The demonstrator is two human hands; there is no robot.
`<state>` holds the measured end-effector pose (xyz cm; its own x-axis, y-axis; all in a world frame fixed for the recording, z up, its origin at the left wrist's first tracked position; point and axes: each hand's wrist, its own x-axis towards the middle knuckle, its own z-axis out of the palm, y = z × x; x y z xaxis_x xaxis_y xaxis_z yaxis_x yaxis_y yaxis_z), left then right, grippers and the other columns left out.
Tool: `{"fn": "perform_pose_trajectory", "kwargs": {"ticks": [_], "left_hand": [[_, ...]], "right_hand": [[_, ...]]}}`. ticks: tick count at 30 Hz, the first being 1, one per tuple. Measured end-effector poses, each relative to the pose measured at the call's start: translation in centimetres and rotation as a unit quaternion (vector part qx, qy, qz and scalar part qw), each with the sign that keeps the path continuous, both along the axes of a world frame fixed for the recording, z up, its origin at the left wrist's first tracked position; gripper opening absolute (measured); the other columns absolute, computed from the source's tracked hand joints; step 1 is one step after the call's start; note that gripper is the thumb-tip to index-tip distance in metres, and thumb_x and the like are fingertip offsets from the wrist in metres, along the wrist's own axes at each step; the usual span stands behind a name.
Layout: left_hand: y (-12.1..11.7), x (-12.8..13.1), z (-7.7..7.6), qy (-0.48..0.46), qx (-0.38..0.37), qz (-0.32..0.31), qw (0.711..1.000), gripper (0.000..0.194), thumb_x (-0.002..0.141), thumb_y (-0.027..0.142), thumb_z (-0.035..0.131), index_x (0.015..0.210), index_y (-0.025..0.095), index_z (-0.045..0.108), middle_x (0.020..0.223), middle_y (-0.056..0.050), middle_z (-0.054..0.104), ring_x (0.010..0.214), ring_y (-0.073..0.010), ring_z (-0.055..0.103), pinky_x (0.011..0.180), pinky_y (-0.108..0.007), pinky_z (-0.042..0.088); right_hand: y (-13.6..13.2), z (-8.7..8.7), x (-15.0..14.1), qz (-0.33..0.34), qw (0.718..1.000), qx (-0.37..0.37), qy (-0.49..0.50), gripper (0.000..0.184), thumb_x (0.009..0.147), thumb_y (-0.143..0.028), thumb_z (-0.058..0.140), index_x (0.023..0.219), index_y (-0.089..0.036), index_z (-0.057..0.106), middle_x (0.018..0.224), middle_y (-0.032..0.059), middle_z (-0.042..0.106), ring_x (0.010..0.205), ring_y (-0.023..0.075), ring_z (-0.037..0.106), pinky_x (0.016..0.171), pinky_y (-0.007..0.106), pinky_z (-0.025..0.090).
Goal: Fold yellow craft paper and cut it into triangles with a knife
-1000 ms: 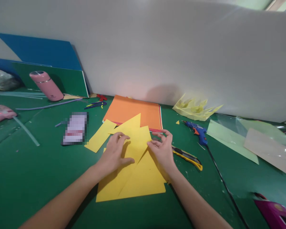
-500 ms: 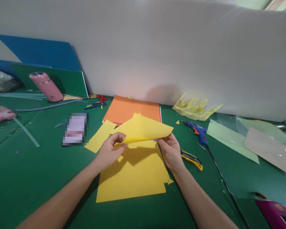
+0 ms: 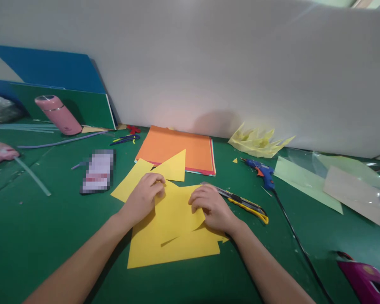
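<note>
A piece of yellow paper point(image 3: 177, 209) is between my two hands, just over a larger yellow sheet point(image 3: 158, 255). Its lower edge lifts a little and throws a shadow. My left hand point(image 3: 144, 196) has its curled fingers on the upper left edge. On the right side, the bent fingers of my right hand point(image 3: 212, 207) grip the paper, the thumb hidden behind it. Beyond my hands lies a pointed yellow paper piece point(image 3: 176, 167), with another yellow piece point(image 3: 131, 182) to its left. A utility knife point(image 3: 245, 203) rests beside my right hand.
An orange paper stack point(image 3: 175, 145) lies by the wall. Right of it are a pale yellow paper shape point(image 3: 259, 142), a blue glue gun point(image 3: 262, 171) with its cord, and a light green sheet point(image 3: 307, 183). At left are a phone point(image 3: 98, 171) and pink bottle point(image 3: 60, 116).
Both hands have come down and nearer with the yellow paper, which now faces me instead of being seen nearly edge-on. The pointed piece and the knife's blade end have come into view.
</note>
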<state>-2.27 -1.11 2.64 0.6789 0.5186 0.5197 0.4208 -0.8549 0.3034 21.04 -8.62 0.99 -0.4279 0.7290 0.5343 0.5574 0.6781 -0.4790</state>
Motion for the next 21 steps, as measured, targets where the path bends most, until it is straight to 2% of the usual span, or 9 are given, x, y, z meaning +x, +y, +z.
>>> {"fn": "perform_pose_trajectory", "kwargs": {"ticks": [5,9,13,15,18,21], "left_hand": [[0.4,-0.3,-0.5,0.065,-0.007,-0.06,0.996,0.031,0.081,-0.001,0.034,0.071,0.018,0.056,0.096,-0.006,0.065,0.091,-0.0197,0.059,0.077,-0.037,0.049],[0.0,-0.1,-0.9,0.085,-0.029,-0.049,0.995,0.029,0.085,0.003,0.035,0.082,0.016,0.061,0.102,-0.009,0.067,0.094,-0.0206,0.061,0.079,-0.037,0.051],[-0.7,0.5,-0.7,0.092,-0.057,-0.049,0.993,0.025,0.089,0.009,0.038,0.09,0.018,0.062,0.105,-0.007,0.067,0.098,-0.021,0.06,0.084,-0.039,0.05],[-1.1,0.7,-0.4,0.098,-0.085,-0.064,0.989,0.024,0.091,0.012,0.039,0.092,0.019,0.062,0.108,-0.006,0.067,0.102,-0.0204,0.059,0.086,-0.038,0.049],[-1.5,0.9,0.0,0.114,-0.118,-0.075,0.984,0.023,0.093,0.016,0.04,0.092,0.02,0.062,0.112,-0.007,0.065,0.106,-0.0204,0.057,0.088,-0.037,0.048],[-1.5,0.9,0.0,0.127,-0.15,-0.077,0.978,0.022,0.092,0.017,0.041,0.094,0.02,0.063,0.114,-0.007,0.064,0.109,-0.0205,0.056,0.09,-0.037,0.047]], "right_hand": [[-0.1,-0.4,0.2,0.012,1.0,0.001,0.022,0.032,0.052,0.002,0.036,0.066,-0.021,0.053,0.079,0.0031,0.069,0.078,0.0182,0.062,0.074,0.035,0.047],[-0.7,0.5,0.4,0.011,1.0,-0.029,0.001,0.033,0.052,-0.001,0.037,0.07,-0.021,0.056,0.086,0.0048,0.071,0.086,0.0193,0.064,0.078,0.034,0.051],[-1.7,2.2,0.4,0.014,0.992,-0.095,-0.077,0.032,0.053,-0.004,0.041,0.074,-0.022,0.058,0.096,0.0049,0.071,0.094,0.0218,0.065,0.095,0.044,0.044],[-2.3,2.5,0.5,0.021,0.988,-0.128,-0.082,0.035,0.052,-0.004,0.041,0.076,-0.022,0.058,0.102,0.0046,0.071,0.101,0.0216,0.063,0.099,0.044,0.04],[-2.8,2.1,0.8,0.021,0.988,-0.143,-0.056,0.036,0.05,-0.002,0.041,0.074,-0.022,0.057,0.107,0.0046,0.069,0.107,0.0208,0.06,0.098,0.042,0.041],[-2.9,1.7,1.1,0.007,0.99,-0.132,-0.053,0.032,0.049,-0.003,0.043,0.072,-0.021,0.057,0.101,0.0055,0.066,0.099,0.0222,0.058,0.092,0.042,0.042]]}}
